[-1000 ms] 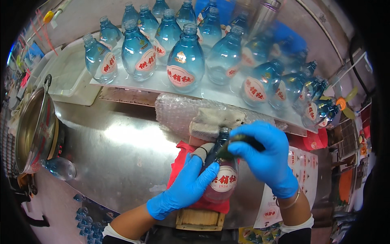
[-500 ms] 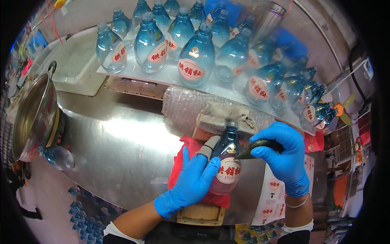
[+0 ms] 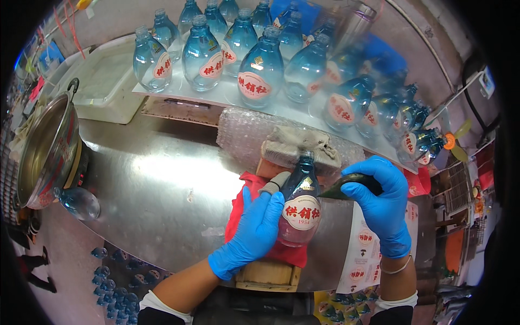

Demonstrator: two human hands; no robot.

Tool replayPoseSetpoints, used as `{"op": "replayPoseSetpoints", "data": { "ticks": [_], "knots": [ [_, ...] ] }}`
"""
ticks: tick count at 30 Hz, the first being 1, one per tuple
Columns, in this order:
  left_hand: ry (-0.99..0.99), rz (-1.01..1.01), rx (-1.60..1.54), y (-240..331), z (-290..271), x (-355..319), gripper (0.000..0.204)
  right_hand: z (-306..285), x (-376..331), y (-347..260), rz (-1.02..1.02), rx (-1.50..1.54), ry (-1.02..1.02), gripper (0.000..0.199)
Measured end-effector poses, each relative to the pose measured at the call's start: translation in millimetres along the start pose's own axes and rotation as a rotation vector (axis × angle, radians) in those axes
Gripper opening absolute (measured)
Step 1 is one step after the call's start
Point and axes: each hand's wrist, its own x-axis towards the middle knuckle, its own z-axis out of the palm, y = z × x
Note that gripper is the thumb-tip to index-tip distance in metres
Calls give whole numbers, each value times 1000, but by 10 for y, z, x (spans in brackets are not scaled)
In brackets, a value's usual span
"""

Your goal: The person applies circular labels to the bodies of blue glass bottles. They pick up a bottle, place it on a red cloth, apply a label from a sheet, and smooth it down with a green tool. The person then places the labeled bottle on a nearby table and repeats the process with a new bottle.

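Labelling step in hand: blue glass bottle (image 3: pixel 301 206) is steadied on red cloth (image 3: pixel 244 203) near the steel table's (image 3: pixel 157 200) front edge by left hand (image 3: pixel 252 233); dark tool (image 3: pixel 346 184) is gripped in right hand (image 3: pixel 382 208) (label pressing likely next).

Your left hand (image 3: pixel 252 233) and right hand (image 3: pixel 384 208) both wear snug, bright blue disposable gloves, wrinkled over the fingers. Behind the right glove's cuff sits a thin pale wristband (image 3: pixel 394 268). Farther back, dark sleeves with white cuffs (image 3: pixel 398 301) cover both forearms.
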Motion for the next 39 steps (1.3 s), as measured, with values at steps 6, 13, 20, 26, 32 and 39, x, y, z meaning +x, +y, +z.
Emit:
{"op": "replayPoseSetpoints", "data": {
  "ticks": [6, 13, 20, 26, 32, 39],
  "knots": [
    [-101, -15, -173, 238, -77, 12, 50, -84, -173, -15, 2, -21, 17, 24],
    [-133, -43, -303, 172, -78, 4, 55, 86, -150, -104, -315, -397, 136, 28],
    [-102, 197, 205, 353, -81, -172, 75, 254, -391, -73, -4, -122, 446, 20],
    [-109, 184, 774, 494, -33, -146, 103, 500, -456, 13, 398, 317, 464, 18],
    [-115, 153, 777, 551, -27, -100, 103, 503, -615, 311, 459, 231, 520, 15],
    [-180, 169, 879, 607, -13, -52, 106, 470, -741, 404, 609, 409, 617, 12]
  ]
}}
